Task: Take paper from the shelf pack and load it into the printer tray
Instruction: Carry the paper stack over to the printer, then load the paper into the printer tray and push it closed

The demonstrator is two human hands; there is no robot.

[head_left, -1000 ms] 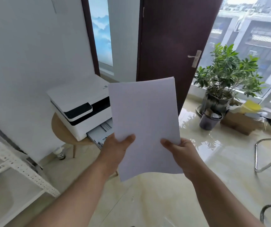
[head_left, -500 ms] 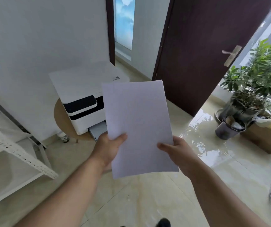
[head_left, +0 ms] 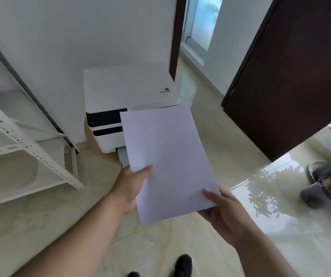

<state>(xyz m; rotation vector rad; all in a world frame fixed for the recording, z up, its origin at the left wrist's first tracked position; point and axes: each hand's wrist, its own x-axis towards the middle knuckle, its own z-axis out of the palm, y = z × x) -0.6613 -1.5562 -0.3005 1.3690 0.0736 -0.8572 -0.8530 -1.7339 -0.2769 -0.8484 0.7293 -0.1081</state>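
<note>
Both hands pinch a thin white paper stack [head_left: 166, 156] (left hand [head_left: 129, 188] at its side edge, right hand [head_left: 223, 214] at the near corner), held over the white-and-black printer's [head_left: 124, 100] pulled-out tray [head_left: 123, 158].

**What the paper and the frame keep out of sight**

The paper [head_left: 168, 160] covers the right part of the printer [head_left: 128, 96] front and nearly all of the pulled-out tray [head_left: 123, 159]; only the tray's left edge shows, and what lies in it cannot be told. The fingers of the left hand [head_left: 129, 185] and of the right hand [head_left: 223, 214] are behind the sheets, with only the thumbs on top. The round table [head_left: 92, 138] under the printer shows only as a sliver. The shelf [head_left: 26, 156] runs off the left edge. The plant pot [head_left: 324, 188] is cut by the right edge and blurred. The shoes [head_left: 182, 263] are cropped at the bottom.
</note>
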